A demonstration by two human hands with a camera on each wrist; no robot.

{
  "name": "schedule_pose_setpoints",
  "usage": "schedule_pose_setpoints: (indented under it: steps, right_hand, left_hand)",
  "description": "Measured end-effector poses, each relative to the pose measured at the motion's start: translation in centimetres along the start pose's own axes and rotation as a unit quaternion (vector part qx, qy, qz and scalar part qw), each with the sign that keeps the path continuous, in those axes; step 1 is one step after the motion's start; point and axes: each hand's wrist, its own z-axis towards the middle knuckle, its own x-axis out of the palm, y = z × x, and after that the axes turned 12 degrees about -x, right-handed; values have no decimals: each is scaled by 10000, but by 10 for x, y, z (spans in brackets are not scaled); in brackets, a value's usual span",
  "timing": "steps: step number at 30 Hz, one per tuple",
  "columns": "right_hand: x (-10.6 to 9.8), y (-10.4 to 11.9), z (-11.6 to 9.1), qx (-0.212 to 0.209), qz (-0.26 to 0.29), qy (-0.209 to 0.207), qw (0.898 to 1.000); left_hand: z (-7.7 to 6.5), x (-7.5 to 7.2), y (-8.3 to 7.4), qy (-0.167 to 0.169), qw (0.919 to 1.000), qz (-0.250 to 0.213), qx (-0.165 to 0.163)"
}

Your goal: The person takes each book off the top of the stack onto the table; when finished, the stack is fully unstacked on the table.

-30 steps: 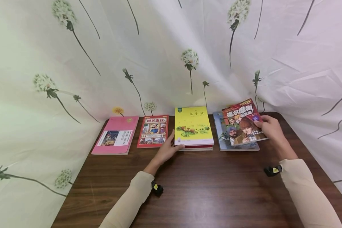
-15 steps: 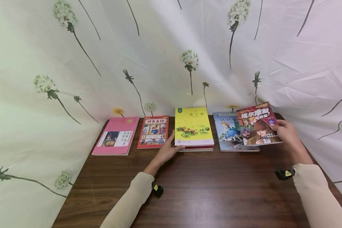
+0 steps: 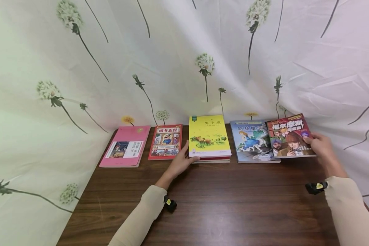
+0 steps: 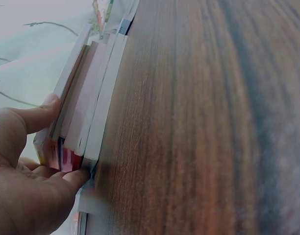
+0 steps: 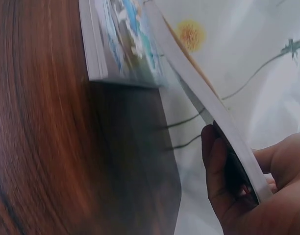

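In the head view my right hand (image 3: 323,147) pinches the right side of a red comic-style book (image 3: 292,138), thumb on its cover. The right wrist view shows this book (image 5: 209,98) raised and tilted above the table, with fingers underneath. Its left edge overlaps a blue storybook (image 3: 249,141) lying flat. My left hand (image 3: 179,164) rests against the near left corner of a stack topped by a yellow book (image 3: 207,136). Its thumb lies along the front edge and a finger along the left side. Several page edges (image 4: 93,103) show beside that hand (image 4: 22,181) in the left wrist view.
Left of the stack lie a red illustrated book (image 3: 166,141) and a pink book (image 3: 125,147), both flat in the back row. The dark wooden table (image 3: 215,201) extends in front. A white cloth (image 3: 172,61) printed with dandelions hangs behind and at the sides.
My right hand has carried the red comic-style book to the right, off most of the blue storybook, uncovering its cover. The left hand and the yellow-topped stack have stayed in place.
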Motion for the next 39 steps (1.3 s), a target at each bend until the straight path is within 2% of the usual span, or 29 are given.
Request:
schedule_pose_setpoints:
  steps: [7,14,22,26,35,39]
  right_hand:
    - [-10,-13,3,111,107,-219,9996]
    - [-20,-20,6,229,132,-202,9994]
    - [-23,-26,15,-34,149,-148,9998]
    - [-24,-28,20,-34,-104,-90,9999]
    - [-18,-37,27,-44,-239,16,9997]
    - [-13,-36,23,-141,-1003,-168,9947]
  left_hand:
    - [0,0,0,33,10000,-23,32]
    - [-2,-2,-2,74,10000,-62,20]
    - [-3,-1,-2,56,10000,-45,-4]
    - [-3,-1,-2,52,10000,-26,-10]
    - [-2,-1,-1,42,10000,-33,5]
    - [-2,-1,-1,48,10000,-35,37]
